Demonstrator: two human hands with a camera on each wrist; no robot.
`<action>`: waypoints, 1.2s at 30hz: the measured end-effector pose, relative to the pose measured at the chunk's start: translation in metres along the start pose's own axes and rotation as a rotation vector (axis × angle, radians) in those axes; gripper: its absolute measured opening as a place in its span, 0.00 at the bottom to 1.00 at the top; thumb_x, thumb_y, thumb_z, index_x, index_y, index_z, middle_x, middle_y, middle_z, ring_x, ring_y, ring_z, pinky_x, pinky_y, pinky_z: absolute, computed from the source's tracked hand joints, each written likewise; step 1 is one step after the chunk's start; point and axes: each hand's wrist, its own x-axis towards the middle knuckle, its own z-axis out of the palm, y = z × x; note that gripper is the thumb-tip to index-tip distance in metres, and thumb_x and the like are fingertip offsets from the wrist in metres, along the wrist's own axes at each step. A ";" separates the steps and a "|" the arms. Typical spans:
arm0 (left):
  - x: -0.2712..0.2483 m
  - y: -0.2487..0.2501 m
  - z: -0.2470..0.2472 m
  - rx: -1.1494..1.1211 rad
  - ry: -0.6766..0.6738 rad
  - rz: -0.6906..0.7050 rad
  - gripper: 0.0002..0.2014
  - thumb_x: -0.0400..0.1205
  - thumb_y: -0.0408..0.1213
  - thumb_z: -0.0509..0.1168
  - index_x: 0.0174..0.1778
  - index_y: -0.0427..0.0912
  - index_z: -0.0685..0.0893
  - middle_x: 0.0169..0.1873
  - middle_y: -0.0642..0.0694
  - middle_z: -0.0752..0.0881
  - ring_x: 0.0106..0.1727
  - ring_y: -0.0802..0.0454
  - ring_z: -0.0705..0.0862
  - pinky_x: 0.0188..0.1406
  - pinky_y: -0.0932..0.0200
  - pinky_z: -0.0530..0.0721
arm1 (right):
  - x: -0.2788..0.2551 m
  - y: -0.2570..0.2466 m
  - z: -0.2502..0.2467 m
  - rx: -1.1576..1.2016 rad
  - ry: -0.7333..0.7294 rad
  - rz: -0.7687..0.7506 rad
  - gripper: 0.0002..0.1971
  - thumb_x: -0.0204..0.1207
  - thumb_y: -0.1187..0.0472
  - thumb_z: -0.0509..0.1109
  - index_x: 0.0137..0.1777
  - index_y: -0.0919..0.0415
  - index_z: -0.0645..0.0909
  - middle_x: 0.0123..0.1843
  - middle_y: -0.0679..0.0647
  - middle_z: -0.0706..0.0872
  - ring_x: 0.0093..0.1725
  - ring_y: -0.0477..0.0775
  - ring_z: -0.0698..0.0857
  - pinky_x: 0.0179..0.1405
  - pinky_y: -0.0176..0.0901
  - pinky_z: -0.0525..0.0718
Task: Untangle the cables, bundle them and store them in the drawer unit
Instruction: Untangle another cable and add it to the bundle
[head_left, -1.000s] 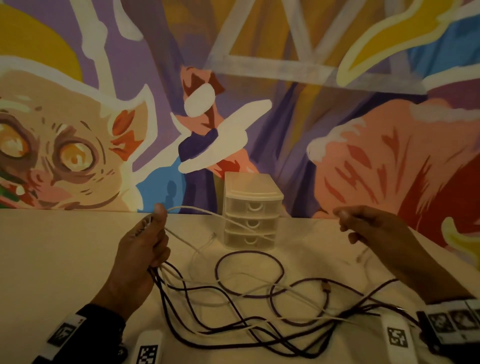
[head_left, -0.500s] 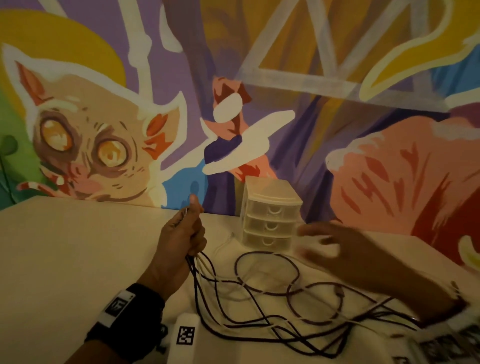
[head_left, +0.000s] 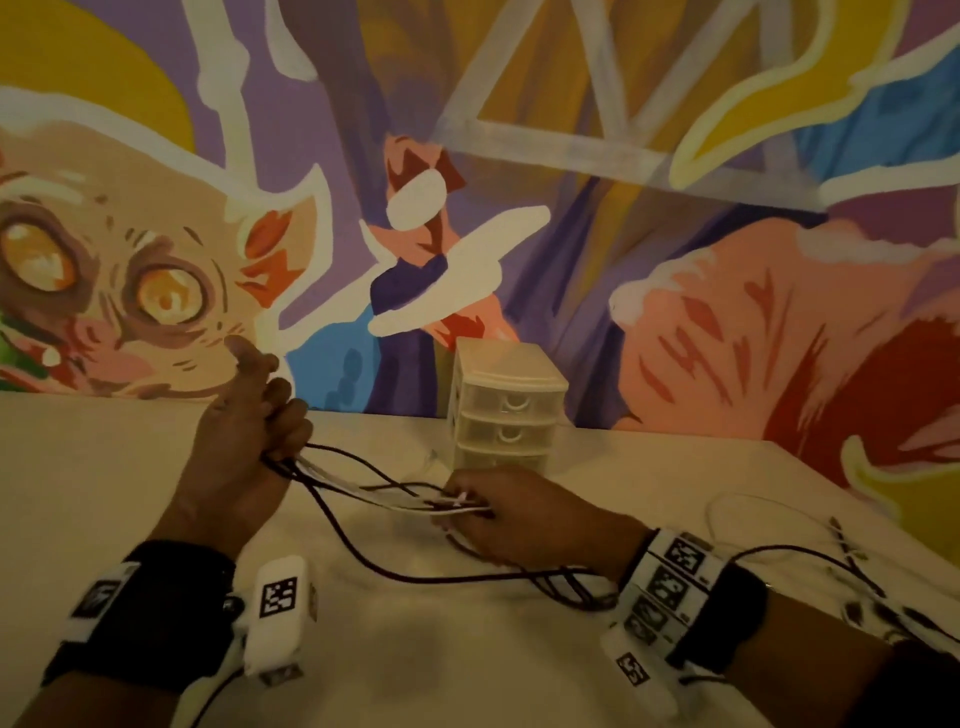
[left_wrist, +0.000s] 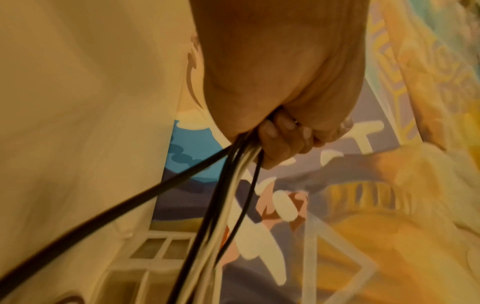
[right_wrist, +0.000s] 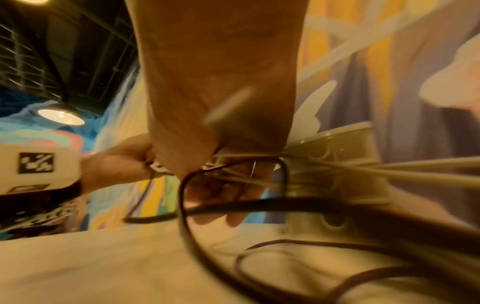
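Observation:
Several black and white cables (head_left: 358, 480) run in a bunch from my left hand (head_left: 249, 441) to my right hand (head_left: 483, 512) above the pale table (head_left: 104, 478). My left hand grips one end of the bunch in its fist, thumb up; the left wrist view shows the cables (left_wrist: 228, 185) coming out under my curled fingers (left_wrist: 280, 139). My right hand closes round the strands just in front of the small white three-drawer unit (head_left: 506, 410). More black cable (head_left: 467, 577) loops back under my right wrist. In the right wrist view the cables (right_wrist: 259, 203) cross close and blurred.
The drawer unit stands against a painted mural wall (head_left: 675, 260), all its drawers shut. Loose cable ends (head_left: 852, 561) and a thin white loop (head_left: 753, 499) lie on the table at the right, near its right edge. Tagged bands sit on both wrists.
My right hand has swept left from the open air at the right and closed round the cables near the drawer unit. The loose loops on the table have been drawn into a taut bunch.

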 end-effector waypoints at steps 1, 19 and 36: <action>0.002 0.002 -0.004 -0.024 0.022 0.004 0.20 0.80 0.64 0.72 0.42 0.52 0.78 0.30 0.53 0.58 0.24 0.59 0.56 0.19 0.65 0.57 | -0.009 0.007 -0.011 0.041 -0.027 0.025 0.12 0.90 0.45 0.68 0.58 0.51 0.88 0.41 0.47 0.91 0.37 0.45 0.89 0.45 0.41 0.88; 0.036 0.016 -0.077 -0.105 0.094 0.059 0.17 0.95 0.46 0.56 0.38 0.55 0.77 0.25 0.56 0.70 0.19 0.62 0.66 0.18 0.71 0.65 | -0.092 0.117 -0.147 -0.253 -0.109 0.442 0.34 0.76 0.22 0.70 0.35 0.56 0.84 0.31 0.55 0.91 0.31 0.55 0.89 0.39 0.41 0.86; -0.029 -0.062 0.032 0.258 -0.130 -0.365 0.29 0.78 0.75 0.66 0.36 0.51 0.74 0.27 0.55 0.62 0.19 0.61 0.57 0.14 0.64 0.53 | -0.174 0.226 -0.138 -0.338 -0.708 0.807 0.20 0.88 0.58 0.71 0.79 0.51 0.85 0.79 0.50 0.83 0.78 0.54 0.78 0.75 0.42 0.76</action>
